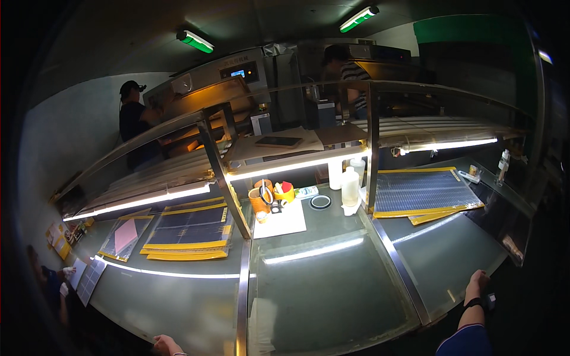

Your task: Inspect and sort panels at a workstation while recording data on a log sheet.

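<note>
My left hand (167, 345) is at the lower edge of the picture, by the front edge of the glass-topped table (332, 296). Only part of it shows, and its fingers are too little in view to read. At the table's right front corner is my right hand (477, 280), its fingers curled in, with nothing visible in them. A dark band (473, 304) circles that wrist. Nearest to the right hand lies a dark glossy panel (502, 222) along the right edge. Beyond it are yellow-bordered dark striped sheets (421, 191).
More yellow-bordered sheets (187, 228) and a pink sheet (126, 235) lie left. White plastic bottles (350, 187), tape rolls (259, 202), white paper (282, 221) and a round dark-rimmed disc (320, 202) stand centrally. Metal posts (372, 142) carry lamps. Co-workers (133, 115) work behind and at left.
</note>
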Available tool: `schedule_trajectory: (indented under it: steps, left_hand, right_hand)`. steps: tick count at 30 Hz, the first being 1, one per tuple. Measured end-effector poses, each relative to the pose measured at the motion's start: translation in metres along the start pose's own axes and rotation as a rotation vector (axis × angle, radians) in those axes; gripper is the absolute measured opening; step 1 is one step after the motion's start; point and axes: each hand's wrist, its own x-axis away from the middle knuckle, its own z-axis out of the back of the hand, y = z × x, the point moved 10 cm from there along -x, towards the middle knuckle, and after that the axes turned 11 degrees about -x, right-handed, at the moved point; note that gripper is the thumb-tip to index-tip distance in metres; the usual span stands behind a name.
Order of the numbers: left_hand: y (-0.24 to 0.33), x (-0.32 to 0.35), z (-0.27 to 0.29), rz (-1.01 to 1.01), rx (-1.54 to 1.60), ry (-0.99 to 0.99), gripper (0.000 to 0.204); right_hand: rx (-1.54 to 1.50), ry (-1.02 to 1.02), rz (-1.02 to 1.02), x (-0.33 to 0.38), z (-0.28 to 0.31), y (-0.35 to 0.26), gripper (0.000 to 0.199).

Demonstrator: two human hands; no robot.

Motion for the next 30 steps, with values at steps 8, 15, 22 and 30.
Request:
schedule_trajectory:
  steps: [8, 15, 22, 30]
  left_hand:
    - [-0.014, -0.004, -0.045, 0.094, 0.085, 0.016, 0.027]
    - [-0.016, 0.0, -0.008, 0.105, 0.125, 0.063, 0.026]
    - [-0.013, -0.008, -0.059, 0.148, 0.193, -0.012, 0.028]
    - [-0.005, -0.001, -0.042, 0.189, 0.02, 0.109, 0.03]
  right_hand:
    - [0.002, -0.086, 0.002, 0.012, -0.003, -0.008, 0.048]
    - [0.041, -0.121, -0.001, -0.004, -0.018, 0.005, 0.05]
    - [-0.024, -0.102, 0.023, 0.014, 0.0, -0.01, 0.047]
    - [-0.036, -0.059, 0.043, 0.015, 0.005, -0.009, 0.047]
